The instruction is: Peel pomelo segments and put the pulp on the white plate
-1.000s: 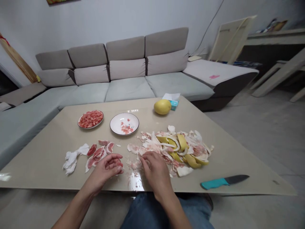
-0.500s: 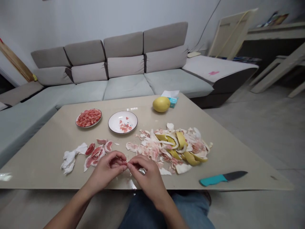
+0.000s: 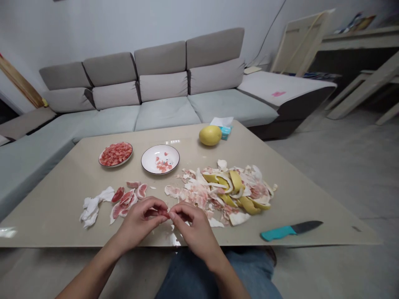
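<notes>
Between my fingertips is a small red piece of pomelo flesh (image 3: pixel 166 214), mostly hidden. My left hand (image 3: pixel 146 216) is closed around it from the left. My right hand (image 3: pixel 191 222) pinches at its right end, fingertips touching those of the left. Left of my hands lie several pink pomelo segments (image 3: pixel 126 200). On the right spreads a heap of peel and membrane (image 3: pixel 224 189), with yellow rind on top. Beyond my hands, a white plate (image 3: pixel 149 162) carries a few red bits, and a second plate (image 3: pixel 100 163) is piled with red pomelo flesh (image 3: pixel 116 153).
A whole yellow pomelo (image 3: pixel 210 136) sits at the table's far side by a blue tissue pack (image 3: pixel 225 132). A knife (image 3: pixel 291 230) with a turquoise handle lies near the front right edge. Crumpled white tissue (image 3: pixel 92 211) lies at left. A sofa (image 3: pixel 165 110) stands behind the table (image 3: pixel 299 195).
My fingertips have shifted slightly to the right, and a little more of the red flesh shows between them. The plates, heap and knife stay where they were.
</notes>
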A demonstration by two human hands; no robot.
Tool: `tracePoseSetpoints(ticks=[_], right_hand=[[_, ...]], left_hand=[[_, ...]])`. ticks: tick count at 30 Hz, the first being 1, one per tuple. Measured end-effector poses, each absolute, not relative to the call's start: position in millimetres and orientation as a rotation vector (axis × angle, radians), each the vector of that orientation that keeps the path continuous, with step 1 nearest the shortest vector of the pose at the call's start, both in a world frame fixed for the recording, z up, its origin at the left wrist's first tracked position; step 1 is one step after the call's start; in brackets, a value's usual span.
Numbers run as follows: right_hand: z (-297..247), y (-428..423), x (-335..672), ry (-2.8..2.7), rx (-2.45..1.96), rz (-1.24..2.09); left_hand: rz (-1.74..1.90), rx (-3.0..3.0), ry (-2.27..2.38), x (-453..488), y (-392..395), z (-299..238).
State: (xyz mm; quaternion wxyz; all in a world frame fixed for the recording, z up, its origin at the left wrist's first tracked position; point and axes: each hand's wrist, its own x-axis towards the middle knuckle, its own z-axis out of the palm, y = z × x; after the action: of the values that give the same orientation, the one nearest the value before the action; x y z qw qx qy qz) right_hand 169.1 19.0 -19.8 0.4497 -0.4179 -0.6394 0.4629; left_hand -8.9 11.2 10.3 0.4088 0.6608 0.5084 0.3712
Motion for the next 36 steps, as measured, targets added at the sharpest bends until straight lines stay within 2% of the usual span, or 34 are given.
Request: tracePoseSetpoints(ticks=[5, 8, 11, 16, 19, 36], right_hand=[[-19, 20, 171, -1.45, -0.965, 1.474], [-20, 20, 168, -1.367, -0.91, 1.55], [-24, 20, 163, -1.36, -0.988, 1.406], [-31, 17, 155, -1.533, -1.084, 0.924], [-34, 15, 152, -1.598, -1.027, 0.854], [-38, 14, 150, -1.268, -0.965, 1.402]], left_hand=[[0.93, 1.595, 1.184, -10, 13, 12], [0.993, 1.379, 1.147, -9, 17, 6], [1.006, 1.14, 1.131, -7, 21, -2], [0.93, 0.863, 0.976, 0, 20, -12], [0.941, 0.892, 0.978, 3, 17, -15], [0.991, 1.027, 1.083, -1, 10, -9]])
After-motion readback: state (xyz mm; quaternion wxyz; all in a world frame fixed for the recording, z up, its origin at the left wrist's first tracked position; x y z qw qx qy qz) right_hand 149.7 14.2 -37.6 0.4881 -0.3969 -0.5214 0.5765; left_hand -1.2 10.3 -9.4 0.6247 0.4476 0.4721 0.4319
